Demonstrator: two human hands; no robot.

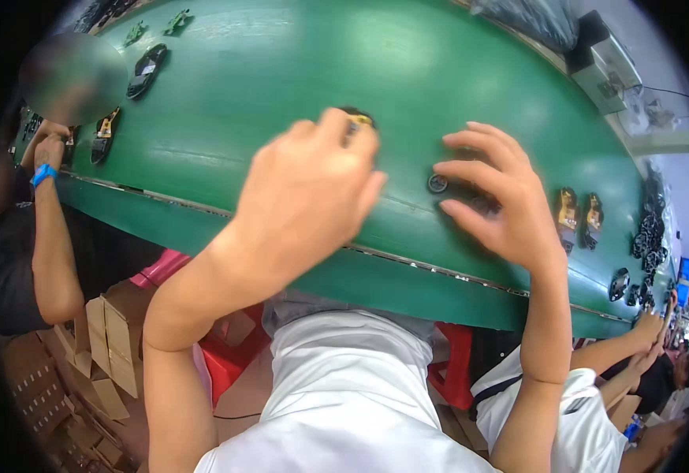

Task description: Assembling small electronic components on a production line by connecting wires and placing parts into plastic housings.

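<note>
My left hand (305, 185) is curled over a black and yellow toy car chassis (362, 121) above the green tabletop; most of it is hidden beneath my fingers. To its right, my right hand (514, 197) is open, with thumb and fingers spread apart. A small black wheel (437, 183) lies just beside its fingertips. Another dark, round piece (482, 206) shows blurred under the palm. Right of that hand lie two chassis, one black and yellow (567, 213) and a similar one (593, 217).
The green table (321, 55) has a raised strip along its near edge. Black car parts (147, 71) lie at the left, and dark parts (652, 229) are heaped far right. A co-worker's arm (54, 244) is at the left; another worker's hands (650, 335) are at the right.
</note>
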